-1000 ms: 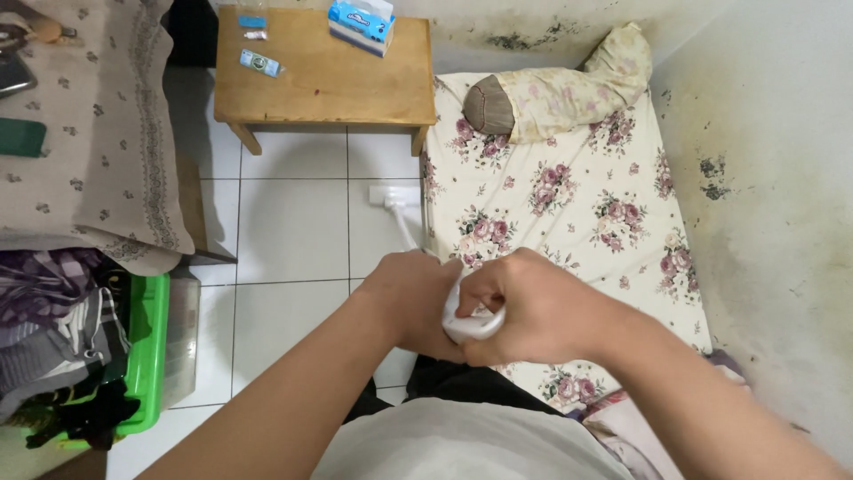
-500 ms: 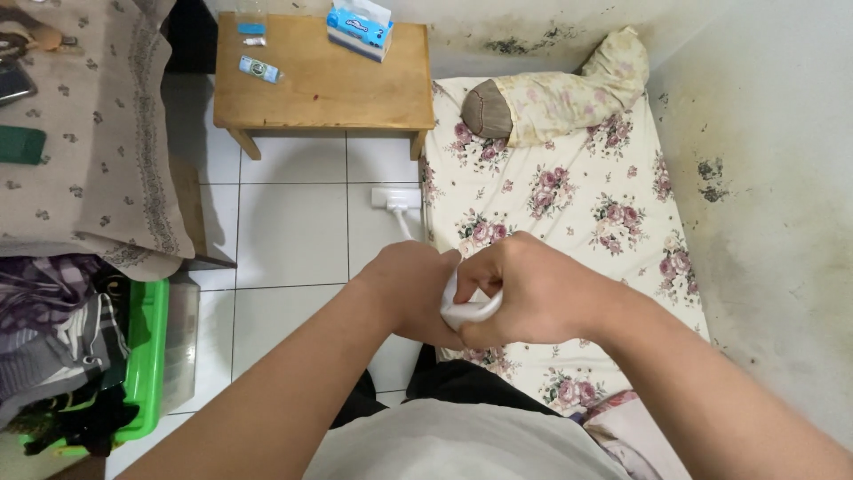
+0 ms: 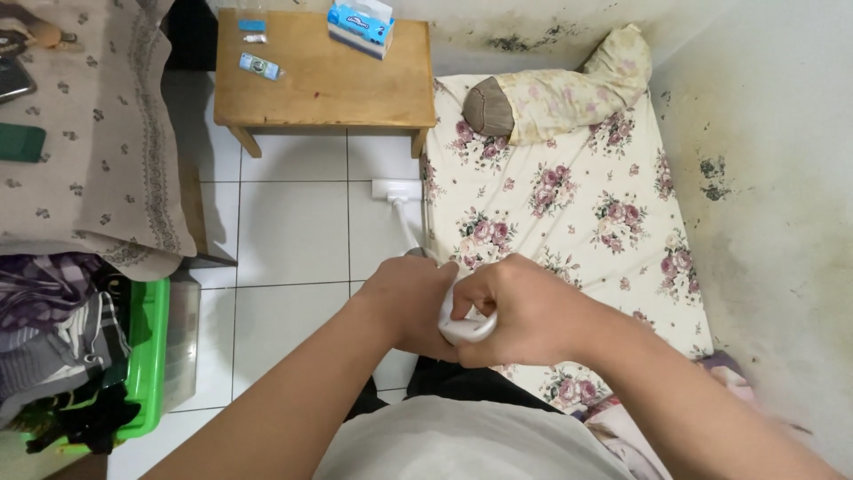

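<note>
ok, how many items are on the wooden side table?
4: a blue tissue box at the back, a small blue packet near the left edge, and two smaller items behind it. Table top partly cropped.

Just one view here, a head-worn cam looking steeply down from above the person's own chest. It's close to the left hand point(image 3: 410, 298) and right hand point(image 3: 524, 307), which sit low in the middle of the shot. It faces forward over the tiled floor point(image 3: 293, 231), with the wooden tabletop point(image 3: 329, 80) at the top edge and the bed point(image 3: 569, 204) running up the right side.
</note>
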